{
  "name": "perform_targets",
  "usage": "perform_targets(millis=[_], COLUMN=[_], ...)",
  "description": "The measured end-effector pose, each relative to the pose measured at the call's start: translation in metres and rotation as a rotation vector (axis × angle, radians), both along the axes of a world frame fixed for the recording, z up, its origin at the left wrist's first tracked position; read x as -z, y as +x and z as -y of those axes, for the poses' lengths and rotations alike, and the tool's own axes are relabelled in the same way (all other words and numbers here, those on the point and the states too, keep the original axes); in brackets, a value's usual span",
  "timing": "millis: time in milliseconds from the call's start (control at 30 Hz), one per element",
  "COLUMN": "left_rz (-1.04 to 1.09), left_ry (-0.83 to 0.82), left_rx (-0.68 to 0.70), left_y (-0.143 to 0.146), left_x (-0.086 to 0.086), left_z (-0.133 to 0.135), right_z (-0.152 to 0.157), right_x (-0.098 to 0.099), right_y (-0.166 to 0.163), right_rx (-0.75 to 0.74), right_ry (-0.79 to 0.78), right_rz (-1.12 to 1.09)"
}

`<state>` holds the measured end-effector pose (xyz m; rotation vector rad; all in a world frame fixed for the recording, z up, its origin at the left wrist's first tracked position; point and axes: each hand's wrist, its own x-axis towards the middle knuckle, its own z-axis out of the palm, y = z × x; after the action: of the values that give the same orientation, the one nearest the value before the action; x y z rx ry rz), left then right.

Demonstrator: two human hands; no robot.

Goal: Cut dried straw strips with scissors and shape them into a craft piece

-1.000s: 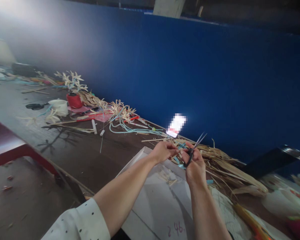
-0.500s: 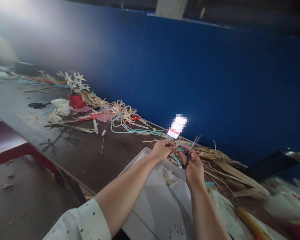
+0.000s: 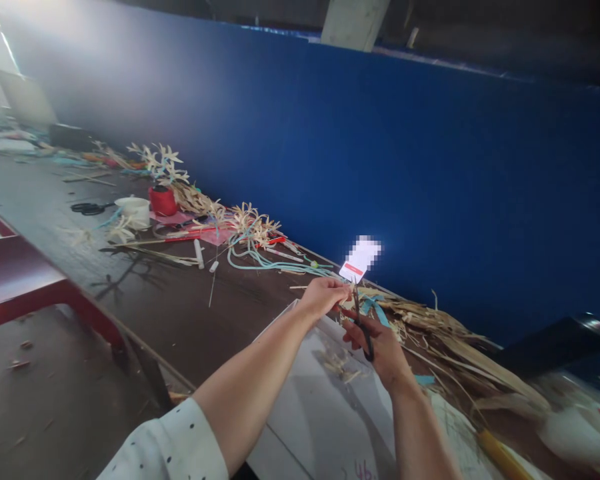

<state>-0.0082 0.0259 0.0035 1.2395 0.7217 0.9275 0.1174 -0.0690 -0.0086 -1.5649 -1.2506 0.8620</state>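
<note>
My left hand (image 3: 324, 297) is closed in a pinch on a small piece of dried straw held above the white board (image 3: 310, 407). My right hand (image 3: 376, 347) is wrapped round black-handled scissors (image 3: 361, 321), whose blades point up toward the pinched straw. Both hands meet just above the near edge of a heap of dried husks (image 3: 445, 333) with light blue strips (image 3: 375, 308) among them. Small straw cuttings (image 3: 339, 365) lie on the board under my hands.
The long dark table (image 3: 180, 300) carries straw flowers (image 3: 250, 220), a red pot (image 3: 163, 200), a white bowl (image 3: 134, 208), another pair of scissors (image 3: 87, 208) and light blue cords (image 3: 270, 261). A blue wall (image 3: 430, 167) runs behind. A red bench (image 3: 25, 280) stands at left.
The scissors have tipped from pointing up and right to nearly upright, closer to my left hand. My right hand dropped slightly, and the view shifted a little to the right.
</note>
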Motion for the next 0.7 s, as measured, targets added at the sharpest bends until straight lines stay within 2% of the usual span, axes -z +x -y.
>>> perform_targets(millis=[500, 700], left_rz=[0.075, 0.099], left_ry=[-0.05, -0.083], left_rx=[0.036, 0.035], left_y=[-0.0014, -0.0021], left_x=[0.0001, -0.002], left_z=[-0.0007, 0.0011], right_z=[0.0003, 0.0025], right_x=[0.0029, -0.0038], right_y=[0.0008, -0.005], right_rx=[-0.015, -0.036], right_ry=[0.022, 0.051], right_rz=[0.059, 0.077])
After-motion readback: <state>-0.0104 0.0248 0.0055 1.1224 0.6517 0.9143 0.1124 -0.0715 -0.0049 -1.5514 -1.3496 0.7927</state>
